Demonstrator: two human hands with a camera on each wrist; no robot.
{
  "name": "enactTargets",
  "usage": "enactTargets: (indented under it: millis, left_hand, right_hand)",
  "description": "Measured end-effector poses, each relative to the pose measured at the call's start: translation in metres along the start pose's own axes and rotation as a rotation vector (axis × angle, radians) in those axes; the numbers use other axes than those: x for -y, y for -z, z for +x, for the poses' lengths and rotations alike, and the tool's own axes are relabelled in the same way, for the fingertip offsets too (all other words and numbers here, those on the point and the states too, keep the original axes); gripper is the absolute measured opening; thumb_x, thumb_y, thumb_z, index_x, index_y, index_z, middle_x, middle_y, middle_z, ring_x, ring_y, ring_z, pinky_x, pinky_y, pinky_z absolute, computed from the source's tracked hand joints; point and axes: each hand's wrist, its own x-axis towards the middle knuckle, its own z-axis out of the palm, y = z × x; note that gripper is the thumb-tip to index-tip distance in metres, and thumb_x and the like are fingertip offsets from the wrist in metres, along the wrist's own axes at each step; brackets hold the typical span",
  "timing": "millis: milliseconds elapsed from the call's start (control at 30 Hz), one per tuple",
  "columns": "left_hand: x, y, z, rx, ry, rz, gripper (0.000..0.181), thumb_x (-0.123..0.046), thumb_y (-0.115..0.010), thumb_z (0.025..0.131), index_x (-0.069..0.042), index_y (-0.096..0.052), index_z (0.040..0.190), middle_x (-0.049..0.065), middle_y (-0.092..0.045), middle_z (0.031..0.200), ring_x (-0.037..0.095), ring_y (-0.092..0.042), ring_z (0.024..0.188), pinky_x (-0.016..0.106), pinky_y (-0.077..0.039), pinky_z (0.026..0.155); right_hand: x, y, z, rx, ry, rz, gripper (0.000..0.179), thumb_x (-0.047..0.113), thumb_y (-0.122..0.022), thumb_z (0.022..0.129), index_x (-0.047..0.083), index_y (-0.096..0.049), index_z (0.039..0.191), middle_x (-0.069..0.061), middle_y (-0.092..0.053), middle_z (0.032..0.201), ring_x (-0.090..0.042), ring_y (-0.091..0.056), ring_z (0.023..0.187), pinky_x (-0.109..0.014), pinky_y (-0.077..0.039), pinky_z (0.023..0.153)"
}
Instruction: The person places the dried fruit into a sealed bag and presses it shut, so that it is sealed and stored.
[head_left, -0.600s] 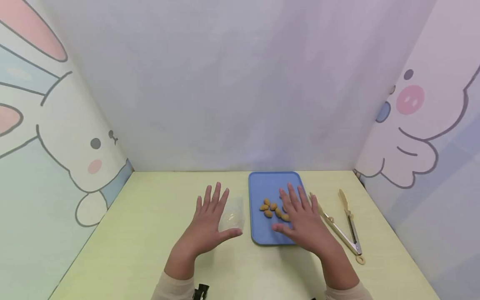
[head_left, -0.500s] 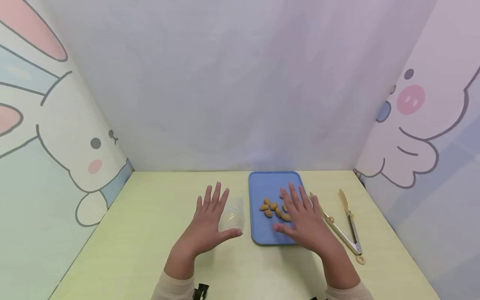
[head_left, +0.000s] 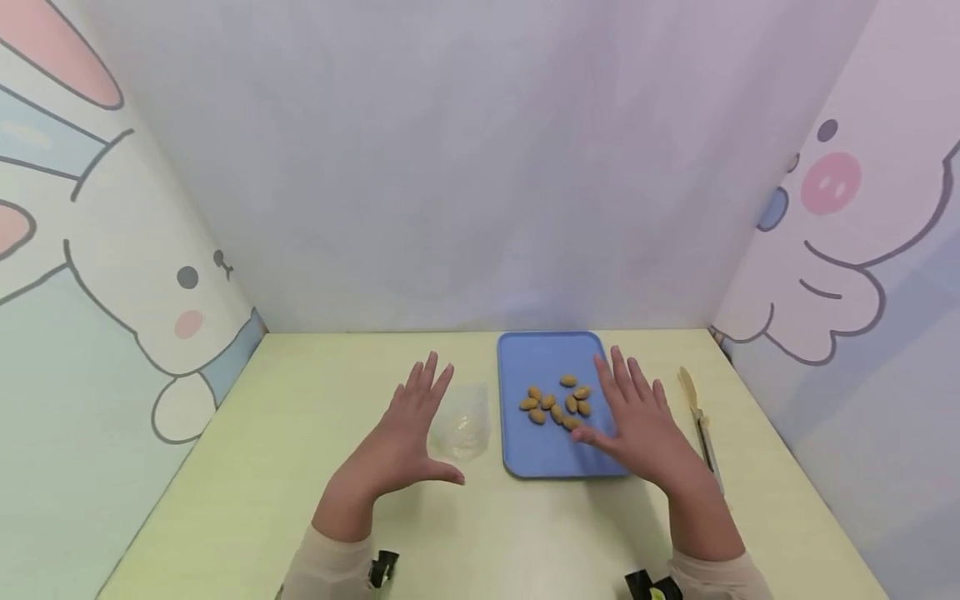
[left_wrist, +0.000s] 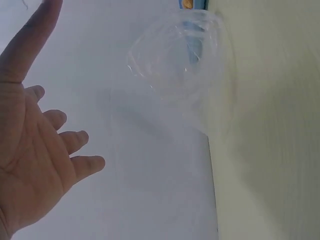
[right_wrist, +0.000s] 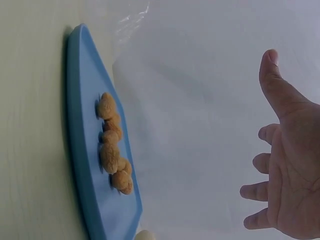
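My left hand [head_left: 393, 442] hovers with fingers spread and holds nothing. Just right of it lies a clear plastic bag [head_left: 467, 429], which also stands out, crinkled and see-through, in the left wrist view [left_wrist: 172, 65]. My right hand [head_left: 647, 433] is likewise spread in the air, over the right edge of a blue tray [head_left: 543, 354]. Several brown, wrinkled, oval nuts [head_left: 548, 402] are scattered on that tray; in the right wrist view the nuts [right_wrist: 109, 157] look walnut-like. Right of the hand lie metal tongs [head_left: 703, 429] with beige tips, partly hidden by the right hand and forearm.
The pale yellow table [head_left: 300, 417] is closed in by a plain back wall [head_left: 420, 167] and side walls with cartoon animals. Black wrist mounts [head_left: 384, 568] show at both sleeves.
The hands have moved apart, the left one leftward and the right one rightward, uncovering more nuts and covering one arm of the tongs. The head view has tilted slightly down.
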Motion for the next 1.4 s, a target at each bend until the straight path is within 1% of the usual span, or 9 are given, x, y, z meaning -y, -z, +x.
enactTargets:
  millis: [233,367,533,767,900,1067,1200,1300,1400]
  left_hand:
    - [0.020,0.012,0.014,0.088,-0.096,0.142,0.141,-0.055,-0.091,0.056,-0.026,0.001,0.158,0.006,0.006,0.166,0.036,-0.003,0.151,0.062,-0.019,0.114]
    - [0.033,0.015,0.021,0.175,-0.097,0.155,0.138,-0.051,-0.091,0.058,-0.028,0.002,0.158,0.005,0.005,0.166,0.034,-0.004,0.152,0.061,-0.018,0.115]
    - [0.048,0.014,0.025,0.224,-0.081,0.130,0.137,-0.047,-0.092,0.060,-0.031,0.003,0.158,0.004,0.003,0.166,0.033,-0.006,0.152,0.059,-0.019,0.116]
    - [0.053,0.009,0.034,0.254,-0.113,0.159,0.138,-0.045,-0.093,0.058,-0.030,0.000,0.158,0.006,0.000,0.166,0.035,-0.011,0.151,0.060,-0.023,0.114]
    - [0.056,0.002,0.041,0.294,-0.140,0.208,0.139,-0.047,-0.093,0.058,-0.032,0.002,0.158,0.002,0.003,0.166,0.032,-0.012,0.151,0.057,-0.025,0.114]
    - [0.056,-0.006,0.046,0.331,-0.170,0.244,0.134,-0.045,-0.093,0.058,-0.030,-0.004,0.159,0.002,0.001,0.166,0.029,-0.015,0.151,0.055,-0.027,0.114]
    - [0.055,-0.009,0.049,0.346,-0.168,0.241,0.128,-0.041,-0.094,0.059,-0.027,-0.014,0.158,0.003,-0.002,0.166,0.029,-0.016,0.151,0.054,-0.028,0.114]
    - [0.053,-0.012,0.050,0.354,-0.172,0.220,0.124,-0.036,-0.094,0.060,-0.026,-0.019,0.157,0.004,-0.004,0.166,0.030,-0.017,0.150,0.055,-0.028,0.113]
    - [0.052,-0.015,0.052,0.368,-0.168,0.219,0.122,-0.033,-0.094,0.062,-0.027,-0.018,0.157,0.003,-0.006,0.166,0.030,-0.019,0.150,0.055,-0.029,0.113]
  right_hand:
    - [-0.023,0.020,-0.006,0.017,-0.093,0.030,0.110,0.066,-0.059,0.086,0.018,0.010,0.157,-0.011,0.016,0.164,-0.045,0.007,0.148,-0.073,-0.002,0.108]
    - [-0.038,0.031,-0.010,0.050,-0.158,0.074,0.111,0.065,-0.058,0.088,0.016,0.014,0.156,-0.013,0.019,0.162,-0.051,0.004,0.146,-0.077,-0.006,0.104]
    - [-0.051,0.037,-0.014,0.112,-0.217,0.105,0.113,0.068,-0.055,0.088,0.013,0.017,0.155,-0.019,0.016,0.162,-0.058,-0.002,0.142,-0.077,-0.010,0.102]
    - [-0.067,0.037,-0.020,0.239,-0.288,0.151,0.121,0.073,-0.055,0.085,0.007,0.021,0.152,-0.034,0.005,0.158,-0.063,-0.015,0.136,-0.074,-0.023,0.101]
    - [-0.077,0.039,-0.024,0.291,-0.355,0.114,0.126,0.075,-0.053,0.083,0.000,0.022,0.150,-0.040,-0.002,0.154,-0.065,-0.026,0.130,-0.070,-0.034,0.095]
    - [-0.089,0.038,-0.027,0.350,-0.442,0.077,0.129,0.076,-0.051,0.084,-0.010,0.022,0.146,-0.047,-0.007,0.148,-0.067,-0.027,0.126,-0.069,-0.037,0.092]
    - [-0.097,0.034,-0.027,0.348,-0.474,0.073,0.127,0.075,-0.053,0.084,-0.020,0.006,0.145,-0.051,-0.022,0.140,-0.064,-0.036,0.123,-0.065,-0.041,0.089]
    - [-0.102,0.031,-0.026,0.341,-0.491,0.079,0.119,0.072,-0.056,0.083,-0.025,-0.012,0.137,-0.050,-0.035,0.129,-0.056,-0.049,0.110,-0.060,-0.045,0.084]
    - [-0.106,0.029,-0.026,0.362,-0.516,0.099,0.114,0.070,-0.059,0.083,-0.026,-0.019,0.129,-0.046,-0.043,0.118,-0.047,-0.055,0.098,-0.055,-0.047,0.079]
